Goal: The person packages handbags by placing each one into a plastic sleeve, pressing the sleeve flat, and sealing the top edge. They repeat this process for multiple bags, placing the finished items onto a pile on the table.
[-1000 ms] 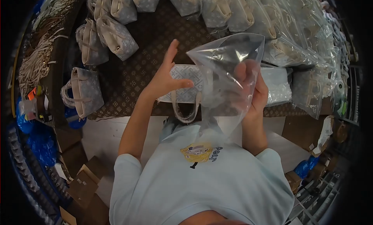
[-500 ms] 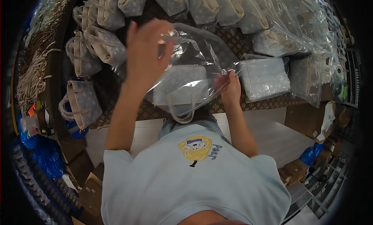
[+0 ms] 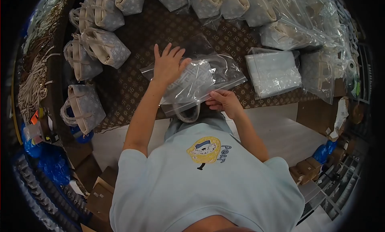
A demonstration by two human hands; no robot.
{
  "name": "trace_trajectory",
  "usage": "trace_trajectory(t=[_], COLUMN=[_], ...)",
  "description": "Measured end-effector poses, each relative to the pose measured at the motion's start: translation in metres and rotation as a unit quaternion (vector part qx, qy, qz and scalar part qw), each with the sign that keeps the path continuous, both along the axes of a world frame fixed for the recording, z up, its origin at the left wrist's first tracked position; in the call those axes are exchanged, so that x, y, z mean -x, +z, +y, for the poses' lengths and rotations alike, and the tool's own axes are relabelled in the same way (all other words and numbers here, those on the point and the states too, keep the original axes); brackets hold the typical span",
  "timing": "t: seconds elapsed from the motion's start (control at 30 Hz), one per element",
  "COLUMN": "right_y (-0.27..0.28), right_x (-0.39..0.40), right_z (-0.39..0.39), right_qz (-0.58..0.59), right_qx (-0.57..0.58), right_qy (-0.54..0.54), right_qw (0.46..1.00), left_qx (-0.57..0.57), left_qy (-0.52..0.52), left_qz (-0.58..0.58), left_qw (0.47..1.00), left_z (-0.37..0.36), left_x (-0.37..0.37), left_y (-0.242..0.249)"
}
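A grey patterned handbag (image 3: 191, 80) lies at the front edge of the table, its pale handle (image 3: 187, 116) hanging toward me. A clear plastic bag (image 3: 226, 70) covers most of it, the mouth strip running slantwise across near the handle. My left hand (image 3: 167, 66) rests on the plastic over the handbag's far left part, fingers spread. At the near right, my right hand (image 3: 225, 102) pinches the mouth edge of the plastic bag between thumb and fingers.
A stack of flat clear plastic bags (image 3: 274, 73) sits to the right on the brown patterned table (image 3: 132, 81). Similar handbags (image 3: 106, 47) stand along the left and back. Wrapped handbags (image 3: 288, 35) crowd the back right. Pale straps (image 3: 32, 85) hang at far left.
The plastic bag has come down from a raised, ballooned shape to lie flatter over the handbag. My left hand has lowered onto it; my right hand has moved nearer and slightly left.
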State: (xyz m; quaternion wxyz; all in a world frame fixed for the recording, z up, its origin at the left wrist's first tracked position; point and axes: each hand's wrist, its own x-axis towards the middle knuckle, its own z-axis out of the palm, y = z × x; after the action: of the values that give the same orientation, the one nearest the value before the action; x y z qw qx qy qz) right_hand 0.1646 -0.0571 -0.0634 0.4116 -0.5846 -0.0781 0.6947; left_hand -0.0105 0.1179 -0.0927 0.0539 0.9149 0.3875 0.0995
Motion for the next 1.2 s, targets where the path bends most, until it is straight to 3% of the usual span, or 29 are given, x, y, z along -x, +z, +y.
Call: trace_trajectory(t=[0.07, 0.1, 0.17, 0.23, 0.37, 0.5, 0.67, 0.7, 0.77, 0.8, 0.87, 1.07, 1.17, 1.2], right_y=[-0.002, -0.006, -0.008, -0.001, 0.004, 0.003, 0.008, 0.01, 0.015, 0.017, 0.017, 0.005, -0.014, 0.003], right_x=[0.004, 0.005, 0.012, 0.02, 0.029, 0.04, 0.032, 0.03, 0.029, 0.029, 0.031, 0.041, 0.043, 0.037], right_z=[0.002, 0.004, 0.003, 0.009, 0.016, 0.018, 0.008, 0.008, 0.008, 0.008, 0.007, 0.018, 0.007, 0.004], right_qz=[-0.006, -0.018, -0.026, -0.063, -0.093, -0.126, -0.182, -0.171, -0.16, -0.138, -0.117, -0.047, -0.036, -0.096], right_qx=[-0.001, -0.058, -0.109, -0.157, -0.206, -0.235, -0.244, -0.238, -0.233, -0.201, -0.167, -0.153, -0.116, -0.079], right_qy=[0.006, -0.03, -0.067, -0.119, -0.101, -0.118, -0.06, -0.042, -0.024, -0.005, 0.012, -0.066, -0.057, 0.107], right_qw=[1.0, 0.998, 0.991, 0.978, 0.969, 0.956, 0.951, 0.955, 0.959, 0.97, 0.979, 0.985, 0.991, 0.987], left_qx=[-0.051, -0.054, 0.079, 0.086, 0.129, 0.113, 0.355, 0.354, 0.197, 0.196, 0.048, 0.002, -0.02, -0.026], left_qy=[-0.005, -0.005, -0.097, -0.087, -0.011, -0.014, -0.003, -0.002, -0.006, -0.006, -0.008, 0.023, 0.04, 0.041], left_qz=[-0.126, -0.126, -0.196, -0.201, -0.185, -0.213, -0.262, -0.264, -0.266, -0.266, -0.24, -0.272, -0.343, -0.346], left_qw=[0.991, 0.991, 0.972, 0.972, 0.974, 0.97, 0.898, 0.897, 0.944, 0.944, 0.969, 0.962, 0.938, 0.937], left_z=[-0.005, -0.014, -0.055, -0.084, -0.099, -0.102, -0.092, -0.093, -0.097, -0.099, -0.102, -0.105, -0.103, -0.095], left_x=[0.002, 0.002, 0.002, -0.003, -0.001, 0.006, 0.018, 0.017, 0.011, 0.008, 0.003, -0.001, -0.005, -0.005], left_y=[0.007, 0.026, 0.076, 0.082, 0.069, 0.066, 0.066, 0.065, 0.062, 0.062, 0.06, 0.057, 0.085, 0.088])
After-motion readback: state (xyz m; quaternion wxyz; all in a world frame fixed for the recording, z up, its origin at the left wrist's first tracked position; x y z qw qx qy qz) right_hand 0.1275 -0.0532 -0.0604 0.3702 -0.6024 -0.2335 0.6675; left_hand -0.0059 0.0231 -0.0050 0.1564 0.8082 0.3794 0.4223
